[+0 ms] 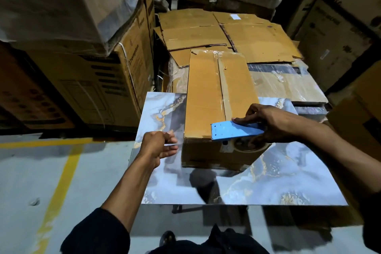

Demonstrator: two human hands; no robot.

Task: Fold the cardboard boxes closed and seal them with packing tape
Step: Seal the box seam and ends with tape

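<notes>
**Brown cardboard box under the tape dispenser**

Brown cardboard, flaps folded shut, makes up the box (pixel 218 97) lying on the marbled blue-grey table (pixel 288 181). A strip of clear tape runs along the centre seam of its top. The right hand (pixel 274 123) sits at the near end of the box, its grip curled round a blue tape dispenser (pixel 235 130), thumb laid along the blue plate and fingers wrapped below near the roll. The dispenser's toothed end points toward the left hand and rests at the box's near top edge.

Just left of that edge, the left hand (pixel 158 146) hovers apart from the box, its grip pinched together on a thin pale sliver that looks like a tape end; whether it joins the dispenser cannot be told.

Beyond the right hand lie flattened cardboard sheets (pixel 237 33). Beyond the left hand stand stacked printed cartons (pixel 99 80). Below the left forearm a yellow line (pixel 61 181) crosses the grey floor (pixel 24 171).
</notes>
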